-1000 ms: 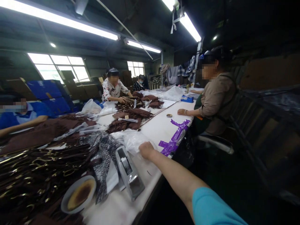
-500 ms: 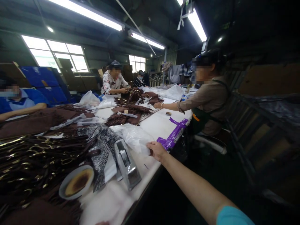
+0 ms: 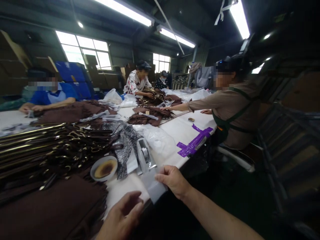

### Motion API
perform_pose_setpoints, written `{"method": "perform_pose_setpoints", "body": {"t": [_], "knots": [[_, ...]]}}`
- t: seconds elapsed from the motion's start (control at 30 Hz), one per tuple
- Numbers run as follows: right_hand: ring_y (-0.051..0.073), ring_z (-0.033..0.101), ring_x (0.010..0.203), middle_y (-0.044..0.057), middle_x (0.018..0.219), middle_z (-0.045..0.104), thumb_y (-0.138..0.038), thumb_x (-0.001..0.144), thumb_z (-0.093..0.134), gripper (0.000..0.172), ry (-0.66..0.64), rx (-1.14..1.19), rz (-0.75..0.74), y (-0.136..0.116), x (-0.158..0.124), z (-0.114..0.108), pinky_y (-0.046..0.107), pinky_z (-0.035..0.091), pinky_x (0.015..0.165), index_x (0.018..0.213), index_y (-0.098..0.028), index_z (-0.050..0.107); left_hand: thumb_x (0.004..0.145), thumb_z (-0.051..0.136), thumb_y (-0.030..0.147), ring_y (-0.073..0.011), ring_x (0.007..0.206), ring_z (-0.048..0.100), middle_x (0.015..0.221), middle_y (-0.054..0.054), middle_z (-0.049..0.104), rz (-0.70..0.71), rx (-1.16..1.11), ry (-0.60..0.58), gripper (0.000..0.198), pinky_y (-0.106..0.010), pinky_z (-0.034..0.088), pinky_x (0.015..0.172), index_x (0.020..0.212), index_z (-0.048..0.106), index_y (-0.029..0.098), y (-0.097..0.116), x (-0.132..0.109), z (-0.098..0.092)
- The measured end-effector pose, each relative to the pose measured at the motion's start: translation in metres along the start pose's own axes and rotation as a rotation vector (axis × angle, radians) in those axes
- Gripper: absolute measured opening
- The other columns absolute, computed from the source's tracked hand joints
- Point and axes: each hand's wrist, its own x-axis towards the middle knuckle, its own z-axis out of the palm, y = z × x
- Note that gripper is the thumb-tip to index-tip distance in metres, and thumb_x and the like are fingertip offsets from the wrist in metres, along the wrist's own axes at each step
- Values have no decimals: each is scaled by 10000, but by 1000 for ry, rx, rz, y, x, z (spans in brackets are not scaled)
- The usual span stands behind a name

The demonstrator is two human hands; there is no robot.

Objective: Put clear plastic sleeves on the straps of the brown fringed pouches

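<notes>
My right hand (image 3: 173, 181) pinches a small translucent plastic bag (image 3: 153, 187) between thumb and fingers, at the front edge of the table. The bag hangs down from the grip. To its left, my left hand (image 3: 122, 213) is open and holds nothing, with thumb and fingers apart. A grey tape dispenser (image 3: 145, 156) stands just beyond the bag. Beside it are a black-and-white patterned cloth (image 3: 126, 141) and a white bowl (image 3: 93, 173) with a brown-stained inside. Dark brown fringed fabric (image 3: 55, 206) lies left of my left hand.
Dark straps with gold-coloured metal fittings (image 3: 67, 143) are heaped on the left. Clear plastic (image 3: 160, 138) and purple tape (image 3: 195, 142) lie on the white table (image 3: 172, 126). A co-worker (image 3: 235, 106) reaches across from the right. Other people sit or stand around the far side.
My right hand has come back towards me with the small bag, away from the clear plastic pile. My left hand has come into view from below. The view has turned left.
</notes>
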Motion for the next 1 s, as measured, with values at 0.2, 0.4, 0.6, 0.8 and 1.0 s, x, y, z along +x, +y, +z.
{"method": "perform_pose_setpoints", "body": {"t": [0.2, 0.4, 0.6, 0.8, 1.0], "knots": [[90, 436, 513, -16, 571, 542, -510, 720, 719, 395, -85, 18, 47, 6, -11, 24, 230, 324, 490, 664, -131, 621, 611, 740, 563, -148, 488, 537, 575, -13, 620, -83, -239, 104, 456, -223, 421, 423, 762, 683, 137, 17, 13, 11], [91, 484, 510, -17, 595, 578, -502, 601, 804, 419, 31, 193, 183, 9, -8, 13, 223, 374, 492, 689, -149, 596, 601, 727, 573, -133, 475, 500, 516, 16, 558, -124, -197, 233, 441, -224, 412, 451, 679, 662, 144, -1, 9, -14], [93, 480, 477, 2, 596, 612, -452, 672, 756, 329, 15, 47, 123, 2, -13, 23, 225, 344, 476, 694, -147, 634, 691, 681, 532, -121, 462, 465, 515, 26, 548, -67, -163, 187, 395, -216, 370, 449, 696, 657, 137, 0, 4, -18], [141, 578, 752, 29, 892, 664, -255, 691, 735, 97, -321, -199, -39, -15, -33, 40, 223, 404, 634, 676, -160, 719, 742, 641, 442, -161, 578, 549, 664, -23, 669, 12, -106, -17, 316, -232, 426, 530, 797, 695, 135, 0, 2, -1], [98, 414, 489, -35, 511, 516, -309, 743, 625, 214, 51, -530, -95, -13, 13, 14, 218, 286, 465, 610, -145, 660, 765, 607, 511, -209, 681, 623, 731, -27, 704, 60, 70, -71, 363, -251, 490, 590, 921, 702, 197, 3, -10, -7]]}}
